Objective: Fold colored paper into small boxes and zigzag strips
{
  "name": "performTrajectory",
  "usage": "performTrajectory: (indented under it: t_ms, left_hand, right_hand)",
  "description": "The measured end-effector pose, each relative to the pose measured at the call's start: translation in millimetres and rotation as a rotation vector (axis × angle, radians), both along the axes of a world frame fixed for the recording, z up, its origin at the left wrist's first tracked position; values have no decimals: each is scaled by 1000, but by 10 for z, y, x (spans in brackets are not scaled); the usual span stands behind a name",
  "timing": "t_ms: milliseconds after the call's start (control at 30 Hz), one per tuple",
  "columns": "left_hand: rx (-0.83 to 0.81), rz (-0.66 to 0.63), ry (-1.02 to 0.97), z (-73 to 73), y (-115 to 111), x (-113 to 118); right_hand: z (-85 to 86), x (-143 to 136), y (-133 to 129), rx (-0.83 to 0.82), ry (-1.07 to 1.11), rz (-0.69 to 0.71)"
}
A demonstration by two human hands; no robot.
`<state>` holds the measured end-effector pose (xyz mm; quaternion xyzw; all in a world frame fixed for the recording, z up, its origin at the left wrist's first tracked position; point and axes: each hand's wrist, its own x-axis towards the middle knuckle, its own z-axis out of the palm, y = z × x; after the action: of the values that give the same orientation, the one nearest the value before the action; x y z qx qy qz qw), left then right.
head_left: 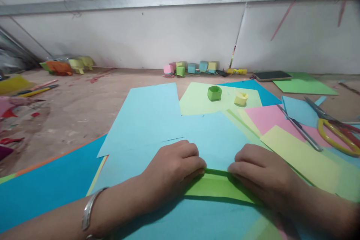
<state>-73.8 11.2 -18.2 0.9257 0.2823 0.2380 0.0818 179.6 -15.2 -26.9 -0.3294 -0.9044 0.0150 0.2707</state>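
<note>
My left hand (176, 165) and right hand (260, 170) press curled fingers down on a green paper (218, 189), flattening its fold against the light blue sheet (152, 116) beneath.

Folded sheet (222, 189) at the table's (78, 108) near edge; two small boxes (214, 93) behind; scissors (334, 131) at the right edge; box row (191, 68) along the far edge.

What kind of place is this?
Probably a paper-craft worktable: coloured paper sheets cover it, scissors lie at the right, and small folded paper boxes line the wall.
</note>
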Motion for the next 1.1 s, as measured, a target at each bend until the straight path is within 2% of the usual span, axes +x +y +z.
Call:
performTrajectory:
  t_ms: [233, 700, 1000, 1100]
  left_hand:
    - [34, -63, 13, 43, -21, -26]
    - [277, -140, 217, 106, -47, -32]
    - [286, -167, 270, 124, -61, -19]
    - [294, -180, 303, 144, -73, -5]
  right_hand:
    - [74, 11, -5, 137, -44, 165]
    - [145, 19, -1, 117, -152, 189]
    - [150, -18, -32, 178, -174, 225]
    - [144, -7, -33, 162, -209, 191]
